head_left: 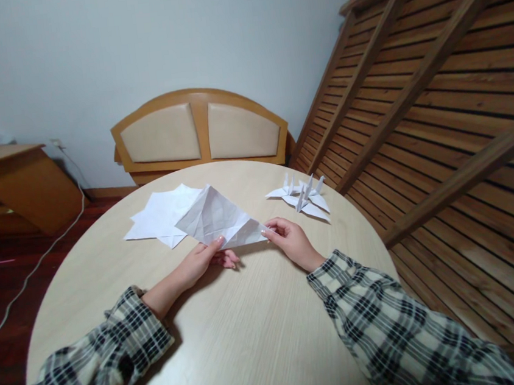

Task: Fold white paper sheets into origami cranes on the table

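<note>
A creased white paper sheet (216, 218), partly folded into a pointed shape, is held just above the round light-wood table (236, 341). My left hand (204, 260) pinches its near lower edge, thumb on top. My right hand (289, 238) pinches the paper's right tip between thumb and fingers. Both sleeves are plaid.
A stack of flat white sheets (161, 218) lies behind the held paper to the left. Several folded paper cranes (303, 197) sit at the table's far right. A wooden chair back (200, 131) stands beyond the table; a slatted wooden frame (436, 106) leans at right.
</note>
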Demonstrator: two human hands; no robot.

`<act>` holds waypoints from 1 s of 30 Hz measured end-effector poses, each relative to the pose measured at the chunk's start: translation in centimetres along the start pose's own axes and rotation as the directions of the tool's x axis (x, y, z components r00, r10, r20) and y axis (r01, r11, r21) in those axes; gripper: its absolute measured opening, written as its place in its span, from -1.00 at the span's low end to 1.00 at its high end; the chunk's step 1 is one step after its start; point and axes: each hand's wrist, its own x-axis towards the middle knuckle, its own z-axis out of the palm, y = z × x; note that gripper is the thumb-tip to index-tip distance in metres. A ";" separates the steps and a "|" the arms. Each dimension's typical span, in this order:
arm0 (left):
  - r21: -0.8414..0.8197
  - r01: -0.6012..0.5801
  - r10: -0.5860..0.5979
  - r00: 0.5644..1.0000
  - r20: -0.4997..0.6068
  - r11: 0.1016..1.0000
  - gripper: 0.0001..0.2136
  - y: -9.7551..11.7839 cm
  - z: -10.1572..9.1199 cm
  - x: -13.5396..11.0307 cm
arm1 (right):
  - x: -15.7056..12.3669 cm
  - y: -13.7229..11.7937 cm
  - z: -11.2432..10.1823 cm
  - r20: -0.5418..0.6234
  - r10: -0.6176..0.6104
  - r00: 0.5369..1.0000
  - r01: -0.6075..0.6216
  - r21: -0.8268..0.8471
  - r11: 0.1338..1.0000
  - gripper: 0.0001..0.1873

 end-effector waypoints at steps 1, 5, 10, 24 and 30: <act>0.000 0.002 -0.002 1.000 -0.001 1.000 -0.51 -0.1 0.0 0.0 | 0.0 0.0 0.0 -0.002 -0.003 1.000 0.003 0.011 1.000 -0.74; 0.036 -0.019 0.020 0.999 -0.031 0.999 -0.55 -0.6 -0.3 0.2 | 0.0 0.1 0.0 0.011 0.004 1.000 -0.004 0.022 1.000 -0.68; 0.083 -0.048 0.052 0.997 -0.049 0.995 -0.64 -1.0 -0.6 0.5 | 0.0 0.2 0.0 0.026 0.014 1.000 -0.015 0.018 1.000 -0.68; 0.004 -0.015 0.016 0.992 -0.125 1.000 -0.61 -0.1 0.2 0.3 | -0.4 0.0 0.3 0.069 -0.015 0.997 0.014 0.016 1.000 -0.71; -0.025 -0.039 0.035 0.986 -0.164 0.999 -0.64 -0.2 0.1 0.4 | -0.6 -0.4 0.3 0.123 -0.034 0.992 0.039 -0.038 0.998 -0.60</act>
